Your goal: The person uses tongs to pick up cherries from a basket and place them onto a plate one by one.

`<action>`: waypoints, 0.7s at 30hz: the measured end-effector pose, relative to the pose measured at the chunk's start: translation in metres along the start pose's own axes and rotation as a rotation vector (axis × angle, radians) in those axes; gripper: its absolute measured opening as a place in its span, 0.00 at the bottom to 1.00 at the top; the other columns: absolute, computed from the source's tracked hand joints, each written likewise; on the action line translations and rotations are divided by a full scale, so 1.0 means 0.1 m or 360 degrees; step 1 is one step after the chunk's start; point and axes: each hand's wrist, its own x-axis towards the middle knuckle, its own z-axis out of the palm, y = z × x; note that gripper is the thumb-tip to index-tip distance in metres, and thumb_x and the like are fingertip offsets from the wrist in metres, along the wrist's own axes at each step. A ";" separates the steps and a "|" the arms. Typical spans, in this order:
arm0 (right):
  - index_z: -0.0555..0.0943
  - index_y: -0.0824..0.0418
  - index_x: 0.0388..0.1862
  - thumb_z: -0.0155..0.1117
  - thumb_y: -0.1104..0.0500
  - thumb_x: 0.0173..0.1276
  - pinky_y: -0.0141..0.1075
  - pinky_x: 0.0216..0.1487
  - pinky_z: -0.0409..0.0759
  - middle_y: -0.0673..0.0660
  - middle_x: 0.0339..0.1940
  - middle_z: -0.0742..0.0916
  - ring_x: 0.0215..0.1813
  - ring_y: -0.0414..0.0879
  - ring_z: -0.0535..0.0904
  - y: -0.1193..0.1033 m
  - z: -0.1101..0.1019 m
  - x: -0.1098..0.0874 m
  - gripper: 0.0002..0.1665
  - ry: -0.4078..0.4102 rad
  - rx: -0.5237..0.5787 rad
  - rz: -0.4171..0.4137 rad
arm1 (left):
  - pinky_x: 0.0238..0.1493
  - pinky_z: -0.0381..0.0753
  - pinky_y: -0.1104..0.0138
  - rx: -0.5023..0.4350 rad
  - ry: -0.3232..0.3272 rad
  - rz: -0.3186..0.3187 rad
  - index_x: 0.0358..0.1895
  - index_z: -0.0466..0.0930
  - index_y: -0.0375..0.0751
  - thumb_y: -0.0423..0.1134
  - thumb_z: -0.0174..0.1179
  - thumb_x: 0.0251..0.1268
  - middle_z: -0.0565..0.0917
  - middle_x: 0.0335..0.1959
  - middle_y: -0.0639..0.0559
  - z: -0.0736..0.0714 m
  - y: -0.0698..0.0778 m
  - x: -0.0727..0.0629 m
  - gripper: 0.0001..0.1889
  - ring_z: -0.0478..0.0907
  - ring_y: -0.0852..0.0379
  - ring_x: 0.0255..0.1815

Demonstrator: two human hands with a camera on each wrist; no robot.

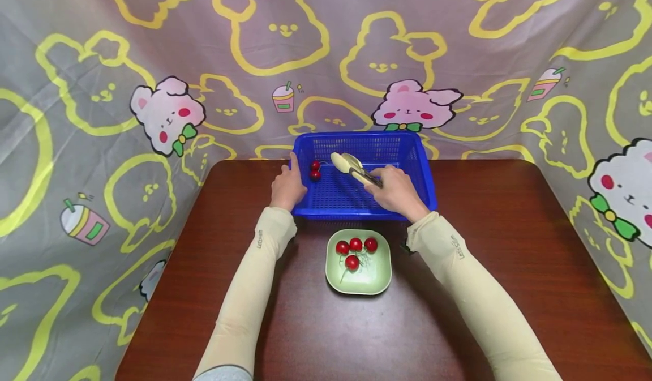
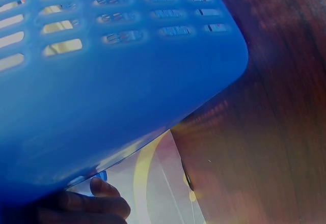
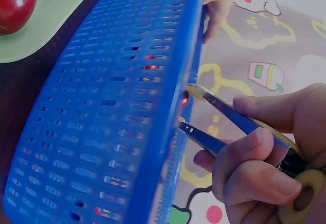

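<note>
My left hand [image 1: 288,187] grips the left rim of a blue plastic basket [image 1: 351,215], its index finger stretched along the edge. Over the basket my right hand [image 1: 396,191] holds tongs [image 1: 363,175] with cream tips and dark metal arms. In the right wrist view the tong arms stand apart, angled over the rim. Two red cherries [image 1: 315,170] with a thin stem lie inside the basket at the left. Several more cherries [image 1: 352,262] with stems sit in a pale green square dish [image 1: 374,282] in front of the basket.
Everything stands on a dark brown wooden table [image 1: 509,245]. A grey-pink curtain [image 1: 336,41] with yellow cartoon outlines hangs behind and along both sides, close behind the basket's far wall.
</note>
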 end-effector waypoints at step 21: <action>0.82 0.66 0.65 0.69 0.56 0.72 0.41 0.36 0.67 0.60 0.36 0.80 0.36 0.53 0.72 0.09 -0.31 -0.50 0.26 0.0108 -0.0005 -0.0171 | 0.55 0.81 0.42 0.0001 0.0005 0.0001 0.85 0.40 0.41 0.38 0.66 0.66 0.72 0.69 0.28 -0.01 0.01 -0.01 0.52 0.83 0.30 0.49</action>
